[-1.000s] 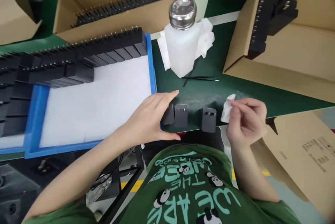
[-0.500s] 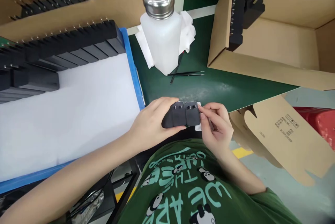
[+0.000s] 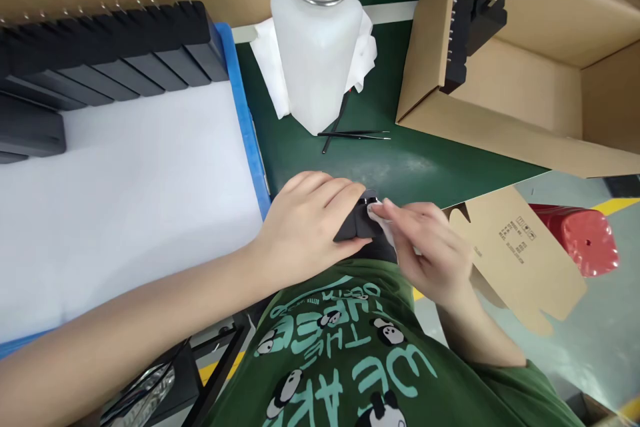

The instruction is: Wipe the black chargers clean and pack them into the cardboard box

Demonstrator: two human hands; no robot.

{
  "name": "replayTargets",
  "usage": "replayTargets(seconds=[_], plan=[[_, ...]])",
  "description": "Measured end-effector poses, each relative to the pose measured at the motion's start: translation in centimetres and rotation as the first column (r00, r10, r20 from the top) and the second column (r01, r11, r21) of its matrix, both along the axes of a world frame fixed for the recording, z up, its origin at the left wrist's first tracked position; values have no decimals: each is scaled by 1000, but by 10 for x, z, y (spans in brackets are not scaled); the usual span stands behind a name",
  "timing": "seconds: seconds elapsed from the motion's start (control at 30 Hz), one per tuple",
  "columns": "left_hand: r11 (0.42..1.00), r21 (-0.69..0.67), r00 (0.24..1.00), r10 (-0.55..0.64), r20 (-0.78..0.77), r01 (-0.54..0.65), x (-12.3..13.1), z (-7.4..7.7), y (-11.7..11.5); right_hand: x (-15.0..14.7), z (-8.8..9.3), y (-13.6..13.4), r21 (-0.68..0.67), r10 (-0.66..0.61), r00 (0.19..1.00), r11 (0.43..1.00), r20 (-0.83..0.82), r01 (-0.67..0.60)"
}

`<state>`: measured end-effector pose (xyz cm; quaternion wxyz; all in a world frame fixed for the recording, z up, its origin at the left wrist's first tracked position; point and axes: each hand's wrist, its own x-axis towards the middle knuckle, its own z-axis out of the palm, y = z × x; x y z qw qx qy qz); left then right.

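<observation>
Two hands work at the tabletop's near edge: left hand (image 3: 305,227) grips black adapters (image 3: 361,222), right hand (image 3: 425,247) pinches a white wipe (image 3: 379,212) (dispenser bottle (image 3: 317,54) and tweezers (image 3: 357,136) behind).

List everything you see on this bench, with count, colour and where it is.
black adapters: at least two, black, held at the bench's near edge
white wipe: one, white, pressed on the adapters
dispenser bottle: one, translucent white with metal top, centre back
tweezers: one, black, on the green mat
blue tray: one, white-lined, left, with rows of black adapters
cardboard box: one, brown, right, with black parts inside
red stool: one, red, lower right
left hand: grips the adapters
right hand: holds the wipe
</observation>
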<state>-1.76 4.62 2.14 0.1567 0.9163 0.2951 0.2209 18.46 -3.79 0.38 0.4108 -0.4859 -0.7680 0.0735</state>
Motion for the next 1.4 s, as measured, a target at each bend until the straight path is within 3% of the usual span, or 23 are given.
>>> replayTargets(seconds=[0.17,0.37,0.53,0.67,0.9,1.03,1.1,1.2,1.3,1.4], plan=[[1000,-12,1000,24,10,-24,-1,-5,0,-7,-19,-4,138,18,997,990,72,-28],[999,40,999,20,-49,-18,0,-3,0,9,-17,-7,97,259,965,960,37,-261],[999,50,997,15,-75,-12,-1,-2,-1,26,-15,-2,259,2,991,965,-137,34],[999,47,997,19,-75,-15,0,-2,-1,13,-26,0,252,69,997,966,-31,-59],[999,37,996,8,-84,-5,-1,-1,0,-7,-47,-6,325,1,1000,946,-12,2],[999,53,996,3,-87,2,-1,-1,1,-13,-44,-15,224,77,995,970,66,-90],[998,69,995,-1,-96,8,-2,0,1,-13,-44,-21,161,116,993,980,10,-116],[997,75,995,-4,-105,12,-3,0,0,-11,-46,-24,189,-1,990,982,-140,28],[998,63,994,-4,-106,10,-4,0,0,-10,-46,-20,265,-148,973,945,-176,191],[998,58,995,2,-95,3,-4,0,0,-13,-46,-15,260,-135,980,950,-147,171]])
